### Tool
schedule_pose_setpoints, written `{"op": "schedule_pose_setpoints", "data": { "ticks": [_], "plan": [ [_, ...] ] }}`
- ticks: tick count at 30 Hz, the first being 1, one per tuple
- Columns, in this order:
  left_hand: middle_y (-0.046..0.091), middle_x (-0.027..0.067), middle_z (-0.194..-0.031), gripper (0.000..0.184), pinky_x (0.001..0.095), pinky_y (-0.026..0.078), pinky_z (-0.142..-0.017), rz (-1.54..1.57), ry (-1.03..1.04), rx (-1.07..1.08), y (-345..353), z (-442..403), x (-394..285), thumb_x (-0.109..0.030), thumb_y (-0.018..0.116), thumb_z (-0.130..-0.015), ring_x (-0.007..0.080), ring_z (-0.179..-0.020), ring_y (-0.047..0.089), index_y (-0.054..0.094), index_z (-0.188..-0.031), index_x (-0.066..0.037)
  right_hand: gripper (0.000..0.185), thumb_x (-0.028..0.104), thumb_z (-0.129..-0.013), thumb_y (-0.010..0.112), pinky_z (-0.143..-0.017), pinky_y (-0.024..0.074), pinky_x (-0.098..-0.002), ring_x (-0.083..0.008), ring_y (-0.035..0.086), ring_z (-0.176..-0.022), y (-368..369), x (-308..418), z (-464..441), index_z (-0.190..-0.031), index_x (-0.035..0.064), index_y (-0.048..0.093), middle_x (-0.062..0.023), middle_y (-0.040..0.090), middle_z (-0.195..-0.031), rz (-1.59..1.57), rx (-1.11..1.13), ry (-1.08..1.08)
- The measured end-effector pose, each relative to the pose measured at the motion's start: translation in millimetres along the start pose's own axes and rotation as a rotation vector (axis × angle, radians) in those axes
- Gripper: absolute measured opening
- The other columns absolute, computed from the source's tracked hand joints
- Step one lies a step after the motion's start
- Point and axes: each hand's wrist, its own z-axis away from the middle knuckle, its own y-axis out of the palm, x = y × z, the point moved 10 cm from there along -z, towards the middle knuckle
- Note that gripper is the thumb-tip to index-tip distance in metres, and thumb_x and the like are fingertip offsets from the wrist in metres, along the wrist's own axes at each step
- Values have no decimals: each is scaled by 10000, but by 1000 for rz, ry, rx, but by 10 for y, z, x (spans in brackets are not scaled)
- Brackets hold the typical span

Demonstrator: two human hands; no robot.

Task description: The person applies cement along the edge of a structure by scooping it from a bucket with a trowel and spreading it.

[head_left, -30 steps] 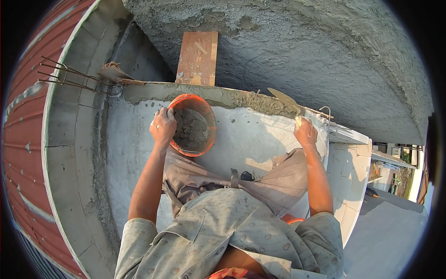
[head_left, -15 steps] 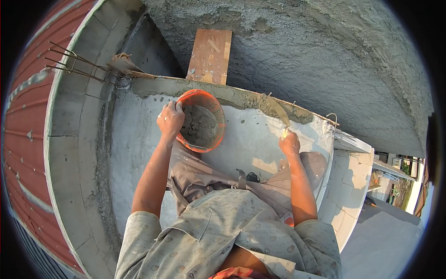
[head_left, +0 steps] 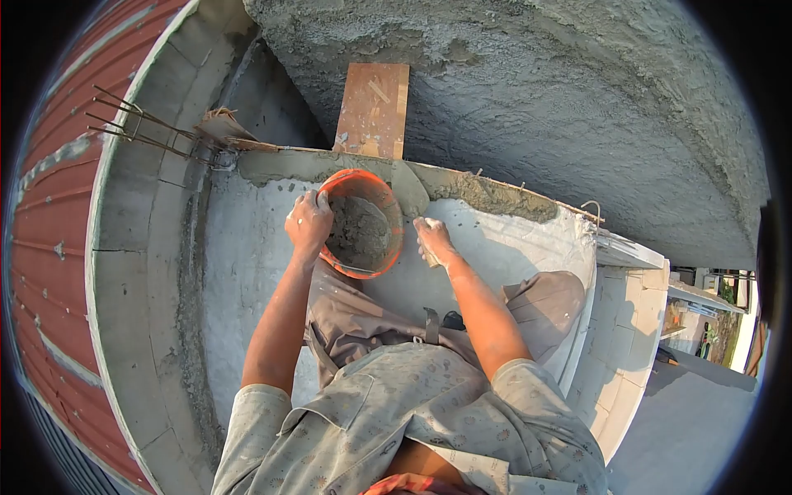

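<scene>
My left hand [head_left: 310,223] grips the left rim of an orange bucket [head_left: 394,216], which is tilted so its mouth faces me. Grey wet mortar [head_left: 358,234] lies inside. My right hand [head_left: 432,240] is closed round the handle of a trowel [head_left: 407,190], just right of the bucket. The trowel's blade points away from me, over the strip of mortar [head_left: 495,196] along the ledge's far edge. That strip looks rough and lumpy on the right and smoother on the left.
A wooden board [head_left: 371,107] juts out beyond the ledge. Rebar rods [head_left: 136,124] stick out at the left, near a red corrugated roof [head_left: 49,247]. A rough grey wall [head_left: 577,107] rises ahead. A thin metal hook [head_left: 591,208] stands at the ledge's right end.
My right hand has swept left with the trowel, from the right part of the mortar strip to beside the bucket. My left hand still holds the bucket. The view has shifted slightly.
</scene>
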Motion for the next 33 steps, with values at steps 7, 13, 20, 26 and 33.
{"op": "schedule_pose_setpoints", "data": {
  "ticks": [7, 13, 20, 26, 33],
  "plan": [
    [698, 160, -928, 301, 504, 518, -744, -1, -12, 13, -17, 19, -1, -344, 575, -971, 419, -851, 669, 686, -922, -68, 345, 375, -956, 612, -401, 506, -362, -217, 623, -472, -814, -207, 238, -988, 32, 609, -95, 622, -665, 133, -239, 70],
    [703, 177, -968, 331, 509, 514, -766, -25, -42, 74, 54, -96, 127, -353, 557, -972, 434, -878, 665, 684, -932, -50, 343, 390, -959, 632, -376, 493, -358, -206, 602, -447, -1419, -397, 704, -978, 47, 622, -68, 588, -659, 120, -307, 78],
    [704, 186, -966, 324, 513, 512, -786, -34, -68, 95, 42, -76, 132, -347, 541, -974, 441, -912, 660, 678, -939, -55, 348, 397, -947, 649, -371, 482, -355, -203, 587, -440, -2024, -946, 592, -930, 51, 611, -59, 567, -646, -131, -472, 150],
    [711, 192, -977, 347, 514, 512, -792, -60, -81, 121, 104, -89, 180, -361, 517, -986, 442, -922, 662, 692, -965, -62, 361, 413, -935, 671, -371, 477, -360, -210, 588, -447, -2149, -1030, 644, -913, 58, 609, -65, 571, -648, -195, -473, 150],
    [717, 187, -956, 355, 510, 516, -785, -69, -104, 119, 121, -89, 186, -365, 503, -991, 429, -909, 670, 692, -962, -65, 390, 438, -942, 669, -389, 481, -374, -225, 602, -480, -2440, -1338, 555, -983, 56, 602, -84, 580, -671, -318, -532, 145]
  ]
}}
